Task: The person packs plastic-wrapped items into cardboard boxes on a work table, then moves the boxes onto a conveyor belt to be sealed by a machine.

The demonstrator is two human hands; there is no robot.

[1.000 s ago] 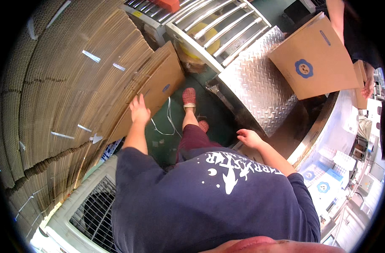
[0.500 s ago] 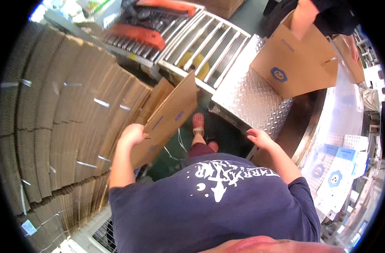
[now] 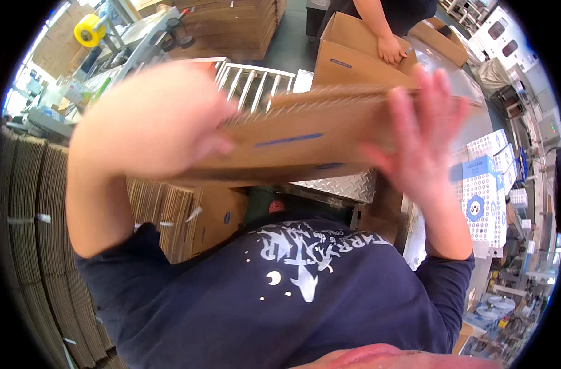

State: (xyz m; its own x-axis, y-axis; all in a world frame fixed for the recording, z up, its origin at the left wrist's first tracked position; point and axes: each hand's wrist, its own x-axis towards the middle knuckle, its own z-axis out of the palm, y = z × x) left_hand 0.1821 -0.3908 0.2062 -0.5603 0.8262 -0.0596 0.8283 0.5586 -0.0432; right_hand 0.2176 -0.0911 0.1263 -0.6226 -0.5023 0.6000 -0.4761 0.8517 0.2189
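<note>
A flattened brown cardboard box with blue printed marks is held up in front of my chest, nearly level from left to right. My left hand is closed on its left end, somewhat blurred by motion. At the right end, my right hand has its fingers spread and its thumb stretched along the near side; it appears to touch the cardboard without wrapping round it. Beyond the box, a co-worker's hand reaches into an opened carton.
Stacks of flat cardboard rise at the left. A roller conveyor lies ahead, next to a diamond-plate metal surface. Blue-and-white printed packages sit at the right. A yellow tape roll is at the far left.
My left hand has lifted the flattened box from beside the stacks and swung it in front of me. My right hand has risen to its other end. The co-worker's carton has moved farther back.
</note>
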